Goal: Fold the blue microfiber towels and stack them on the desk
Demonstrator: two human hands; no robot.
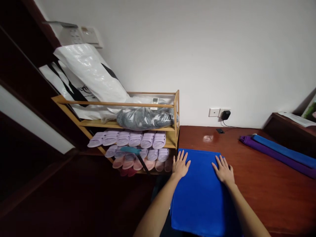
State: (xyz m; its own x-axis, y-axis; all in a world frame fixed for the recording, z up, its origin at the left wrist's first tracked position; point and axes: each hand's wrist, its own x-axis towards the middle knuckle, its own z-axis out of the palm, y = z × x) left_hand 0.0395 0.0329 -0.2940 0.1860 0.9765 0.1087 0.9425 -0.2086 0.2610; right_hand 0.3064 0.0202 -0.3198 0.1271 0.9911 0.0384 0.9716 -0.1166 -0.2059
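A flat blue folded cloth [198,194] lies on the left end of the reddish wooden table [266,194], its near edge reaching the bottom of the view. My left hand [181,165] rests on its left edge near the far corner, fingers spread. Opposite, my right hand [224,170] lies on the right edge with the fingers apart, partly over the bare wood. Both palms face down, and neither hand grips anything. What exactly the blue piece is, a bag or a folded fabric, I cannot tell.
Left of the table stands a wooden shoe rack [175,112] with rows of lilac slippers [159,140], pink slippers and white bags [91,72]. Rolled purple fabric [271,152] and blue fabric [286,149] lie at the right. A black plug [225,115] sits in the wall.
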